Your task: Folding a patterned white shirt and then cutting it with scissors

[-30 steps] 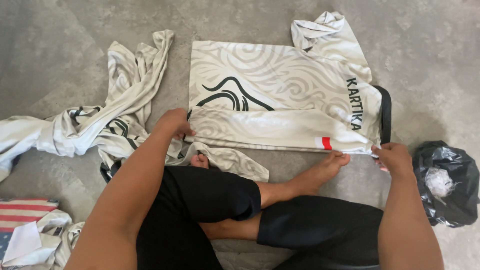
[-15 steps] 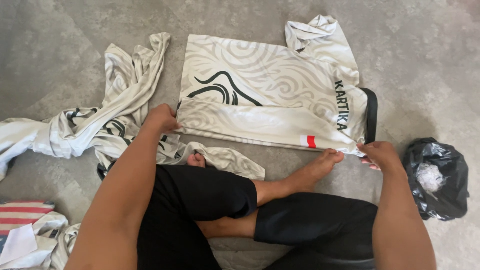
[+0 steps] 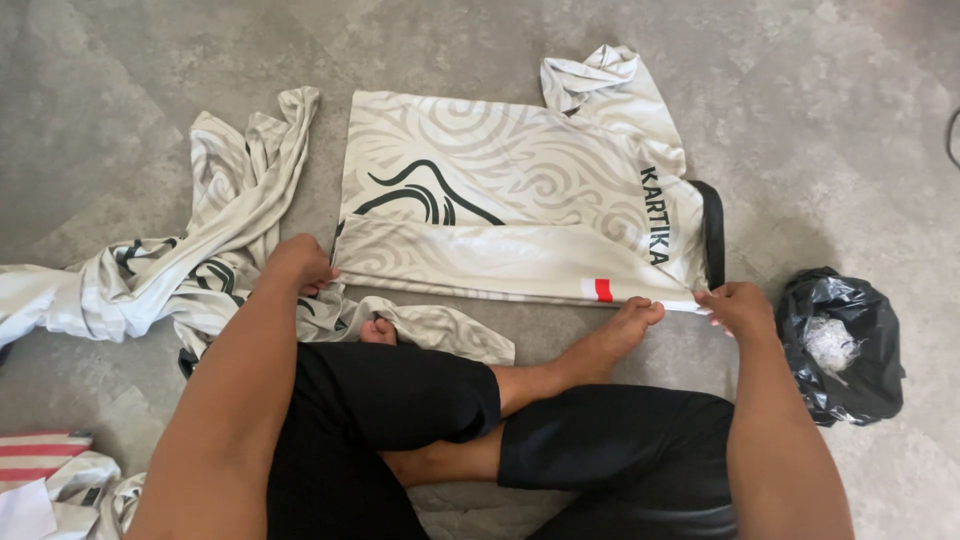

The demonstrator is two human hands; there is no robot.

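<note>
A cream shirt (image 3: 500, 190) with swirl patterning, a black curved mark and a black collar lies flat on the grey floor in front of my crossed legs. Its near edge is folded over into a long strip. My left hand (image 3: 296, 264) pinches the strip's left end. At the strip's right end, beside a small red patch, my right hand (image 3: 738, 306) grips the fabric. One sleeve is bunched at the shirt's far right corner.
A pile of crumpled cream shirts (image 3: 180, 270) lies to the left, reaching under my left leg. A black plastic bag (image 3: 840, 345) with white material inside sits at the right. Red-and-white striped cloth (image 3: 45, 460) shows at the lower left.
Both hands have drawn slightly nearer to me with the folded edge still held, and the view has shifted a little. The shirt's layout is unchanged.
</note>
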